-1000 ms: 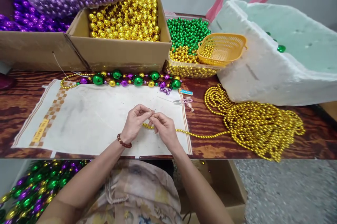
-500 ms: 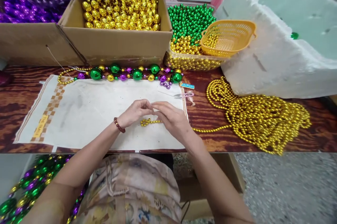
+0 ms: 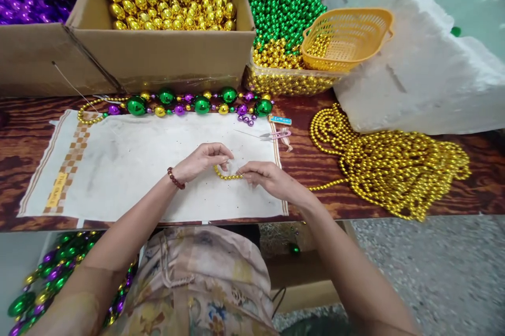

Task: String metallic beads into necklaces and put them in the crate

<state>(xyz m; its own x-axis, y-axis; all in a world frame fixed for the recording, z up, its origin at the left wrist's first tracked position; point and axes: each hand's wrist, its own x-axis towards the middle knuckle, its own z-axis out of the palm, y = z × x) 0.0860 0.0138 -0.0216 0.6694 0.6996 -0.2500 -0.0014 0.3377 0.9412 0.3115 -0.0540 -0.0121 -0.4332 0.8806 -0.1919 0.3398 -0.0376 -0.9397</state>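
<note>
My left hand (image 3: pixel 203 160) and my right hand (image 3: pixel 266 178) rest close together on a white cloth (image 3: pixel 130 162) on the wooden table. Both pinch a thin strand of small gold beads (image 3: pixel 228 175) that hangs in a short curve between them. The strand runs on under my right hand toward a big heap of gold bead strands (image 3: pixel 394 165) on the right. My left wrist wears a dark red bead bracelet (image 3: pixel 174 179).
A mixed green, purple and gold necklace (image 3: pixel 189 104) lies along the cloth's far edge, small scissors (image 3: pixel 276 135) beside it. Behind stand a cardboard box of gold beads (image 3: pixel 165 52), purple beads (image 3: pixel 27 4), a tub of green and gold beads (image 3: pixel 284 36), a yellow basket (image 3: pixel 347 36) and a foam box (image 3: pixel 426 78).
My hands have moved slightly apart and lower onto the cloth, the gold strand now curving between them. The camera has tilted down a little.
</note>
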